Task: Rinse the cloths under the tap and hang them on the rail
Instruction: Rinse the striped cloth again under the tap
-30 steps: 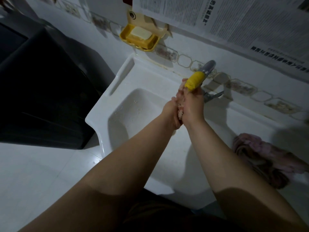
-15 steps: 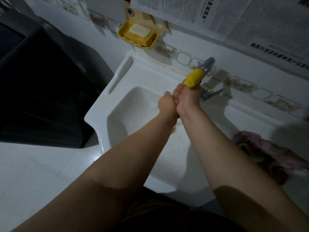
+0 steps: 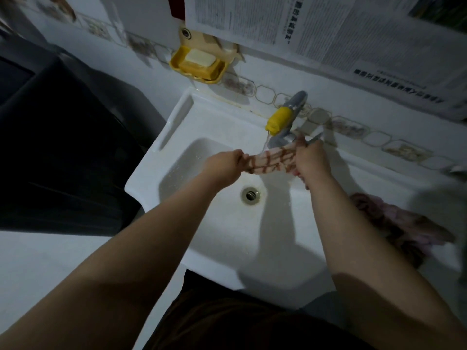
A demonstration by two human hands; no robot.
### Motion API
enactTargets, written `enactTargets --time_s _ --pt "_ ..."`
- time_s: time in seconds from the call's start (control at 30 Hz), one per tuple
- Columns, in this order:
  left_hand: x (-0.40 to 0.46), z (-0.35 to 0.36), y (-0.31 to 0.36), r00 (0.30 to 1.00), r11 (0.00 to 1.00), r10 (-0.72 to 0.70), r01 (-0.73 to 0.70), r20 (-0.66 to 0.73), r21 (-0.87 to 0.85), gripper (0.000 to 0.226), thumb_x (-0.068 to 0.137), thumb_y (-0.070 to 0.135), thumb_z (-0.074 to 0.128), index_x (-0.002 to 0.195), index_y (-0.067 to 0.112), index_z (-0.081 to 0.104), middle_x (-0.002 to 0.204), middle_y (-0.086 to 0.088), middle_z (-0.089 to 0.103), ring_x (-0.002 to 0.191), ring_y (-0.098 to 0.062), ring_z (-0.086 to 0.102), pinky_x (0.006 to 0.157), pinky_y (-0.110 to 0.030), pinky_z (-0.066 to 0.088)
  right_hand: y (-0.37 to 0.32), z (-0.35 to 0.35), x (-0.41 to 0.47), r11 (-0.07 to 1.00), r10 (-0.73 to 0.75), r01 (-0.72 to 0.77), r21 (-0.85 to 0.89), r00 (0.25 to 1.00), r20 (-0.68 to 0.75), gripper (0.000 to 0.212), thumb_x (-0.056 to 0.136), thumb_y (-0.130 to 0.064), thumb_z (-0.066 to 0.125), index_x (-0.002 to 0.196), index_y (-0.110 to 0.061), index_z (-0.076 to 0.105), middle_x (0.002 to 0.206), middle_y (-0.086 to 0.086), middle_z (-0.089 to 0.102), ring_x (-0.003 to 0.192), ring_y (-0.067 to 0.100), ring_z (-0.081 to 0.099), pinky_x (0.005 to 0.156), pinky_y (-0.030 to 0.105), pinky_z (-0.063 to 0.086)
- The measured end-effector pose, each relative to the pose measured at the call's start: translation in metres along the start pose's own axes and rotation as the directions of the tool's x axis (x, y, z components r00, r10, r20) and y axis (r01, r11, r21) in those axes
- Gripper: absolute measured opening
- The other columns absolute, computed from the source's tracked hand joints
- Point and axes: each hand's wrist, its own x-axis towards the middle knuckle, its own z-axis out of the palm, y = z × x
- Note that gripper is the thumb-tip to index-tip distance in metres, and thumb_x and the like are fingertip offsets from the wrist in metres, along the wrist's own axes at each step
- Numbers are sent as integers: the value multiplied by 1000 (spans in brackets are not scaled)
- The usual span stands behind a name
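both hands, left hand (image 3: 223, 165) and right hand (image 3: 309, 157), fingers curled tight on its ends, hold the striped cloth (image 3: 267, 161) stretched over the sink (image 3: 177, 117) under the tap (image 3: 279, 120). best to feed it sideways through the stream, squeezing evenly.

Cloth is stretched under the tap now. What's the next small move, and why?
Probably slide the checked cloth sideways through the stream: the left hand and right hand hold it taut, and water from the yellow spout lands only near its middle.

Tap (image 3: 285, 117) overhangs the basin's (image 3: 202, 223) back; its front lies open.
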Motion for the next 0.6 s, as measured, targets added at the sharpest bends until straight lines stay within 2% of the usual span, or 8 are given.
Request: enactTargets --time_s 0.1,0.2,0.27,0.3,0.37,0.43,0.5,0.6 --pt "-7 9 -13 996 985 36 -49 83 163 54 97 58 25 110 15 54 107 -13 66 99 -34 61 78 -37 43 -4 -5 3 985 -106 113 -131 993 60 93 88 -65 42 150 -3 9 138 19 50 123 36 51 94 41 43" --pt "-14 15 -36 981 963 30 -80 191 256 62 84 73 42 108 17 51 98 -6 64 91 -29 61 76 -37 49 14 -22 3 964 -199 232 -128 953 226 107 64 -79 60 145 -17 28 128 -2 57 113 21 57 95 36 46" --pt "-19 14 -54 978 944 6 -75 210 320 50 84 61 58 108 18 49 96 -4 63 90 -27 61 74 -36 50 23 -38 -3 923 -135 279 -264 878 459 72 72 -65 67 126 -20 53 109 -2 57 98 19 59 84 30 48" --pt "-21 12 -62 983 936 -9 -57 185 347 40 86 52 61 106 20 50 95 -3 63 88 -26 61 76 -37 51 26 -42 -8 892 -49 304 -334 800 597 52 76 -59 68 109 -19 62 92 0 60 79 17 60 70 27 48" --pt "-20 4 -74 994 908 -16 -32 110 417 18 91 38 58 100 23 53 93 -3 64 87 -25 60 82 -37 51 30 -47 -21 875 125 308 -373 601 790 30 83 -44 69 84 -15 62 65 0 56 48 11 46 47 21 37" --pt "-18 -4 -80 994 882 -29 -23 104 471 10 94 32 53 95 25 59 90 1 63 89 -23 59 86 -33 44 38 -47 -22 947 171 163 -277 475 863 19 88 -25 66 81 -11 55 62 4 52 46 10 45 46 22 39" --pt "-18 -8 -83 973 905 -116 20 201 424 16 93 37 56 94 23 64 88 0 65 89 -21 60 86 -33 44 47 -45 -19 987 157 -90 -130 507 847 19 90 -17 63 75 -9 54 59 4 51 51 13 51 55 27 51" --pt "-24 -8 -82 853 970 -243 199 462 142 34 88 38 66 100 7 65 85 -10 66 69 -21 61 66 -29 55 46 -36 -20 938 205 -343 58 678 706 16 84 -21 70 79 -8 63 59 4 55 53 12 52 56 27 55"
